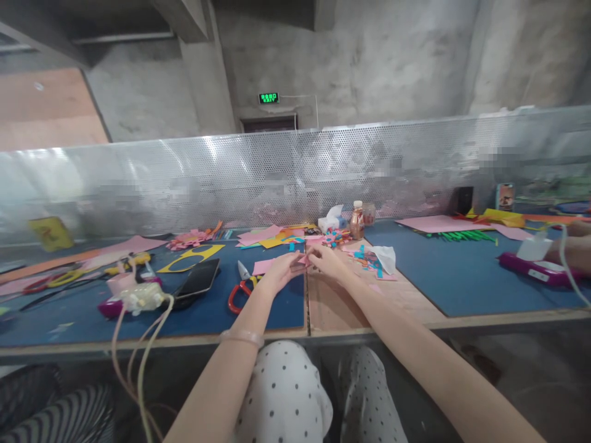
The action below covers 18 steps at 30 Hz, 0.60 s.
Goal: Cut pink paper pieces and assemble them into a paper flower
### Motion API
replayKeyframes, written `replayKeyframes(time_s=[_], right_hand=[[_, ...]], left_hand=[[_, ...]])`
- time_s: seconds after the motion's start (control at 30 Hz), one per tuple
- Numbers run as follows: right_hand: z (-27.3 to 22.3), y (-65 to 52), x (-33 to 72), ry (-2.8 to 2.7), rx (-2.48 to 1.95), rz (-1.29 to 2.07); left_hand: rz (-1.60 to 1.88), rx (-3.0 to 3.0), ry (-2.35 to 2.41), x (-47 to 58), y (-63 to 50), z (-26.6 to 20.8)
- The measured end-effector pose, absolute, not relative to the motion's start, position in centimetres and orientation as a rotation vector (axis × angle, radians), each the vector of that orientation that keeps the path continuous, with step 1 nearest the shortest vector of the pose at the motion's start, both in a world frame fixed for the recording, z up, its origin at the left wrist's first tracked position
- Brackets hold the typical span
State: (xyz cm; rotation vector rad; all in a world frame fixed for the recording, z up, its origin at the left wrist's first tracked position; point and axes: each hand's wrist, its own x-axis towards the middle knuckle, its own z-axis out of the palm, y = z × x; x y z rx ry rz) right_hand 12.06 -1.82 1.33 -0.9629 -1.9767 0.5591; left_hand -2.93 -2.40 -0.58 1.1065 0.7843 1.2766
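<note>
My left hand [285,272] and my right hand [327,261] meet above the seam between the blue mat and the bare wood. A small pink paper piece [304,259] shows between their fingertips, pinched from both sides; its exact shape is too small to make out. Beside my left hand lies a pink paper sheet [262,266]. Scissors [239,296] with red and yellow handles rest on the mat, close to my left forearm. Blue and orange paper scraps [369,261] and a crumpled white tissue [385,258] lie to the right of my right hand.
At left are a black phone [199,280], a power strip [144,298] with trailing cords and a yellow paper sheet [194,257] with cut-out holes. A bottle [357,220] stands behind the scraps. At far right, another person's hand [577,246] is near a purple power strip [535,272].
</note>
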Motion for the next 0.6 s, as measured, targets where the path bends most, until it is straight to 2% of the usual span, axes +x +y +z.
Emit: replayKeyframes(time_s=[0.6], right_hand=[[0.75, -0.98, 12.38, -2.023, -0.921, 0.594]], left_hand=[[1.190, 1.117, 0.743, -2.99, -2.49, -0.61]])
